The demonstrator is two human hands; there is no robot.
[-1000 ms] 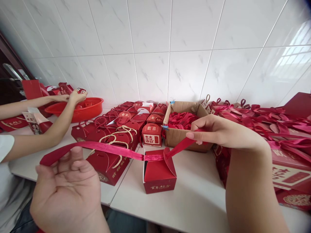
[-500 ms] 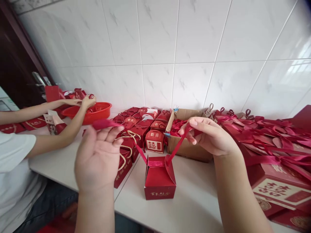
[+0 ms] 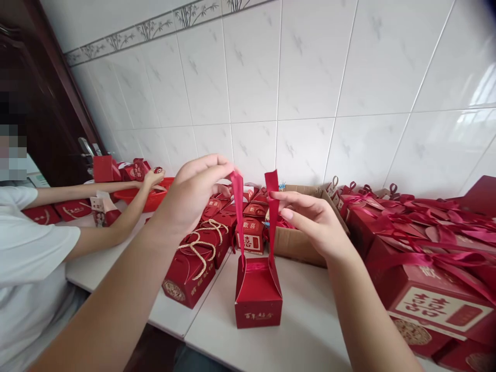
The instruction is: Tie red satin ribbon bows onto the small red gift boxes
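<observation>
A small red gift box (image 3: pixel 258 312) with gold lettering stands upright on the white table in front of me. A red ribbon (image 3: pixel 273 227) runs through its top, and both ends rise above it. My left hand (image 3: pixel 197 194) pinches one end at the fingertips, left of the box and above it. At the other end, my right hand (image 3: pixel 315 219) has its index fingertip on the ribbon, with the thumb just below; a short piece sticks up past the fingers. The box's top flaps lean inward beneath the taut strands.
Red boxes with rope handles (image 3: pixel 189 271) stand at left. Behind is a cardboard carton (image 3: pixel 296 245) holding red ribbon. Ribbon-tied boxes (image 3: pixel 426 289) are stacked at right. A co-worker's arm (image 3: pixel 116 232) reaches toward an orange-red basin (image 3: pixel 134 199) by the tiled wall.
My left hand has moved right and turned over, raising its ribbon end above the box. My right hand has come inward, closer to the box. Both ribbon strands now stand nearly vertical.
</observation>
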